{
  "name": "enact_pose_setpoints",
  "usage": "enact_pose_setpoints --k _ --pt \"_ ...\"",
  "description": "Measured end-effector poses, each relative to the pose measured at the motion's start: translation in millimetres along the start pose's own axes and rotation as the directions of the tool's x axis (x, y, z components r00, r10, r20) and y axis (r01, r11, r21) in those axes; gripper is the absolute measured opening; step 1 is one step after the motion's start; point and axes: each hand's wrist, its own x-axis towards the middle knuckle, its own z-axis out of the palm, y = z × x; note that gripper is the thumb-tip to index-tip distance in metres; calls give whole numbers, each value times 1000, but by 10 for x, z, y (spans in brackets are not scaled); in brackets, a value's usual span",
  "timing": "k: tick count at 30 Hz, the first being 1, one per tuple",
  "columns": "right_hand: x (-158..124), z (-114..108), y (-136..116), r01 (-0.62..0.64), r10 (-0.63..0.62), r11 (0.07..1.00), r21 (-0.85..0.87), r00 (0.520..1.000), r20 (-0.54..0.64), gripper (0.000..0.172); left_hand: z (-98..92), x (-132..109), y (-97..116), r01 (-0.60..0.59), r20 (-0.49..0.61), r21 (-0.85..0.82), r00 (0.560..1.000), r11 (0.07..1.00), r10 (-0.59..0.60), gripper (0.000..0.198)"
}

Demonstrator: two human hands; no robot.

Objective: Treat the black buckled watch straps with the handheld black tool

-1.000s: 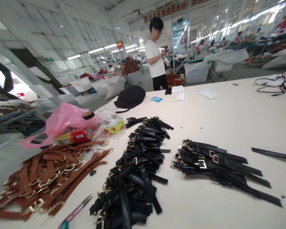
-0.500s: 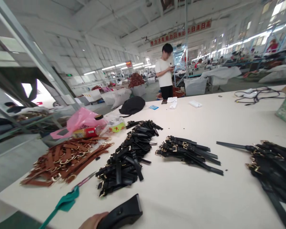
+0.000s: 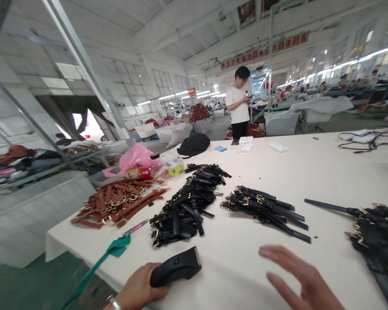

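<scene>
My left hand (image 3: 142,285), a silver band at its wrist, is wrapped around a black hair clipper (image 3: 176,267) held over the near edge of the white table. The clipper's wide head points right. My right hand (image 3: 299,275) hovers above the tabletop with fingers spread and holds nothing. Beyond the clipper lies a long heap of black straps with gold buckles (image 3: 187,202). A smaller bundle of black straps (image 3: 265,209) rests past the right hand, and another pile of black straps (image 3: 380,241) sits at the far right.
Brown straps with metal rings (image 3: 116,200) lie on the left, near scissors (image 3: 139,225) and a teal cloth strip (image 3: 118,246). Farther back are a pink bag (image 3: 139,157), a black cap (image 3: 194,144), white devices (image 3: 246,146) and cables (image 3: 368,140). A person (image 3: 239,105) stands behind the table.
My right hand has come into view at the lower right, open. More of my left hand and wrist shows, still holding the clipper. The whole view has shifted.
</scene>
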Motion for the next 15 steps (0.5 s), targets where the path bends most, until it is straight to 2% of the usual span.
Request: enact_pose_setpoints --k 2,5,7,9,11,15 --pt "509 75 258 -80 86 989 -122 995 46 41 -20 -23 38 -12 14 16 1000 1000 12 36" --pt "1165 290 670 -190 233 923 -335 968 93 52 -22 -26 33 -13 24 38 1000 999 12 33" --pt "1454 455 957 -309 392 844 -438 914 109 57 -8 -21 1 -2 12 45 1000 999 1 33" --pt "1625 591 1239 -420 539 729 -540 839 75 62 12 -19 -39 -5 7 42 1000 999 4 32" --pt "1718 678 1495 -476 627 643 -601 777 55 67 34 -22 -81 -23 12 33 1000 999 22 29" --pt "1819 734 1843 -528 731 568 -632 677 92 76 70 -29 -146 -45 15 21 999 999 45 27"
